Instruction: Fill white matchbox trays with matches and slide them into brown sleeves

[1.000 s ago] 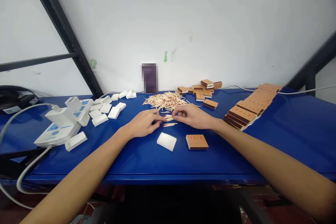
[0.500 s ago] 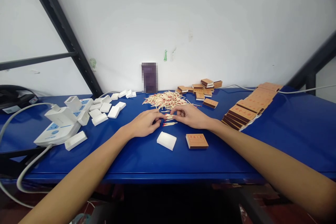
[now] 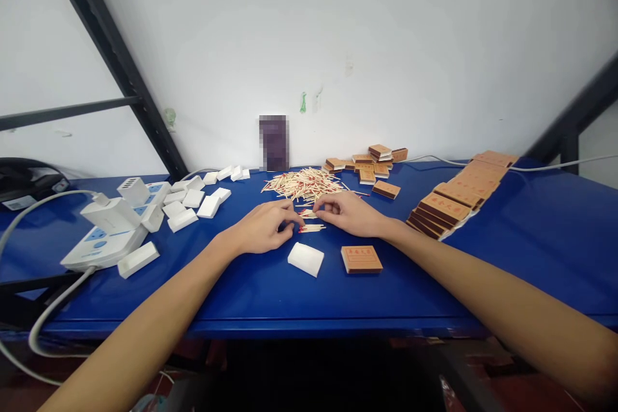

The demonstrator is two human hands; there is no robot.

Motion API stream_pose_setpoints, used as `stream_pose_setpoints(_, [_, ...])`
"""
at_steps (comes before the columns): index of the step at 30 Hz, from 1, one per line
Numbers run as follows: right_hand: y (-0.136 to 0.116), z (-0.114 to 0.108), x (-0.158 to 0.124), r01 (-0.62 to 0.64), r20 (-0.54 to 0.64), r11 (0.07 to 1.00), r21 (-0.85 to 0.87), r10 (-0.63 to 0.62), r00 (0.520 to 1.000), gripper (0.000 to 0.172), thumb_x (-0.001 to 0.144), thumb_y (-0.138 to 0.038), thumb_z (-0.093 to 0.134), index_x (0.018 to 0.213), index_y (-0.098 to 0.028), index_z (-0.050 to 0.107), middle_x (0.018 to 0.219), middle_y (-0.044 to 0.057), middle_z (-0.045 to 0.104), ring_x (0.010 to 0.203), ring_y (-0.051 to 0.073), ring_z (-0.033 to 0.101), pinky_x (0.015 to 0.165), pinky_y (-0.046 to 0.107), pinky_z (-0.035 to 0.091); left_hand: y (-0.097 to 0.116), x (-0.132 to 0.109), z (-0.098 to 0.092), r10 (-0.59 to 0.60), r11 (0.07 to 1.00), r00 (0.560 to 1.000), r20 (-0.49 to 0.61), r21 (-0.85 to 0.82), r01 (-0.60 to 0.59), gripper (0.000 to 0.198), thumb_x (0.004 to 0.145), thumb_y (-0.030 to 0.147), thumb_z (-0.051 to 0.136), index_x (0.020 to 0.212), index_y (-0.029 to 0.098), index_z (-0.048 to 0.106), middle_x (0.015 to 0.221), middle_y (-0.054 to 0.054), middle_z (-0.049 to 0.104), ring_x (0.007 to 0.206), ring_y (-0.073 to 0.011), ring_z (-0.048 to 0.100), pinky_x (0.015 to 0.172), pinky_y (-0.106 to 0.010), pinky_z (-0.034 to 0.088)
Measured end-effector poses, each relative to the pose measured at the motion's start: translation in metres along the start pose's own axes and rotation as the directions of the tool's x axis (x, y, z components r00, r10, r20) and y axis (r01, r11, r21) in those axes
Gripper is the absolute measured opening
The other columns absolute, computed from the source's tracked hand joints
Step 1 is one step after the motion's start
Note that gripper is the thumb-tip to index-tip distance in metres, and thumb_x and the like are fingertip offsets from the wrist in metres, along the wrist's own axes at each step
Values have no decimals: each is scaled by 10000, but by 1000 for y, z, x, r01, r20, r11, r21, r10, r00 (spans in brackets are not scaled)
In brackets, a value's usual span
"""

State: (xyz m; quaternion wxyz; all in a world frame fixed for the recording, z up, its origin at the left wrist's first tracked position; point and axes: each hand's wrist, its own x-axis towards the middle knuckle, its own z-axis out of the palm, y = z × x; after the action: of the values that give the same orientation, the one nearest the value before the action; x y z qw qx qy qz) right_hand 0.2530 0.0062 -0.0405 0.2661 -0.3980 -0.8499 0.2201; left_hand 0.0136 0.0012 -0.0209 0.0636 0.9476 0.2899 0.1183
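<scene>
Two small groups of red-tipped matches lie between my hands: a nearer row of matches (image 3: 316, 228) and a farther cluster of matches (image 3: 307, 213). My left hand (image 3: 267, 225) rests at their left, its index fingertip at the red heads of the nearer row and its thumb held a little apart. From the right, my right hand (image 3: 350, 214) has thumb and index finger bent together on the ends of the farther cluster. Closer to me lie a white matchbox tray (image 3: 306, 259) and an orange-brown matchbox (image 3: 362, 259). Beyond my fingers spreads a big loose pile of matches (image 3: 309, 184).
White trays (image 3: 194, 198) are scattered to the left, beside a power strip (image 3: 103, 241) with chargers and cables. Several matchboxes (image 3: 374, 167) stand at the back; overlapping matchbox sleeves (image 3: 451, 203) fan out at the right. A pixelated dark object (image 3: 274, 143) leans on the wall.
My left index finger has shifted from the farther cluster down toward the nearer row, which now looks fuller. My right hand stays at the farther cluster.
</scene>
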Motion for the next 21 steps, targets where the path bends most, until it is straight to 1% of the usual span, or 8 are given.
stream_pose_setpoints(2, [1, 0, 0, 3, -1, 1000, -1, -3, 1000, 178, 886, -306, 537, 900, -174, 656, 601, -36, 506, 553, 107, 441, 564, 246, 316, -1, 0, 1, -3, 1000, 1000, -11, -15, 3, 317, 886, 163, 435, 1065, 220, 690, 902, -37, 565, 795, -157, 545, 717, -280, 435])
stream_pose_setpoints(4, [1, 0, 0, 3, 0, 1000, -5, -3, 1000, 169, 880, -292, 542, 901, -171, 658, 594, -40, 493, 548, 103, 432, 564, 244, 312, -2, 1, 1, -17, 1000, 999, -38, -17, 16, 332, 891, 166, 433, 1118, 219, 669, 895, -36, 565, 787, -157, 544, 700, -277, 433])
stream_pose_setpoints(6, [0, 0, 0, 0, -3, 1000, -20, 0, 1000, 163, 871, -282, 551, 891, -167, 664, 585, -43, 480, 543, 99, 421, 565, 243, 307, -4, 1, 2, -41, 999, 996, -79, 7, 42, 349, 901, 172, 431, 1182, 215, 633, 890, -34, 567, 792, -160, 546, 705, -284, 435])
stream_pose_setpoints(8, [0, 0, 0, -2, 0, 999, -37, 2, 1000, 168, 862, -284, 558, 875, -164, 676, 571, -46, 466, 536, 98, 410, 565, 244, 300, -7, 1, 3, -63, 996, 992, -106, 48, 69, 337, 912, 186, 432, 1191, 206, 620, 903, -36, 574, 811, -166, 554, 732, -299, 439])
stream_pose_setpoints(10, [0, 0, 0, 3, 10, 999, -40, -2, 1000, 185, 856, -296, 561, 861, -163, 689, 567, -43, 470, 534, 100, 408, 562, 246, 295, -9, 1, 4, -71, 993, 992, -103, 88, 81, 313, 923, 204, 430, 1167, 201, 626, 927, -42, 584, 823, -170, 561, 746, -310, 440])
stream_pose_setpoints(13, [-1, 0, 0, 10, 28, 1000, -23, -10, 1000, 214, 851, -320, 558, 857, -164, 704, 571, -35, 486, 538, 104, 410, 556, 249, 293, -11, 1, 5, -71, 989, 994, -85, 120, 81, 293, 928, 223, 438, 1140, 201, 639, 934, -46, 591, 816, -171, 565, 727, -308, 438])
stream_pose_setpoints(17, [-2, 0, -1, 8, 30, 1000, -23, -8, 1000, 228, 845, -330, 560, 843, -160, 712, 574, -25, 512, 539, 106, 418, 555, 253, 300, -11, 1, 6, -70, 989, 995, -77, 128, 79, 278, 926, 228, 449, 1105, 202, 660, 917, -46, 593, 811, -172, 567, 718, -307, 436])
stream_pose_setpoints(21, [-2, 0, -1, 19, 31, 999, -27, -18, 999, 239, 849, -334, 560, 850, -158, 721, 608, -5, 576, 554, 111, 444, 554, 252, 313, -10, 1, 5, -68, 990, 996, -62, 121, 75, 286, 927, 230, 446, 1106, 203, 669, 907, -44, 590, 807, -169, 567, 728, -305, 440])
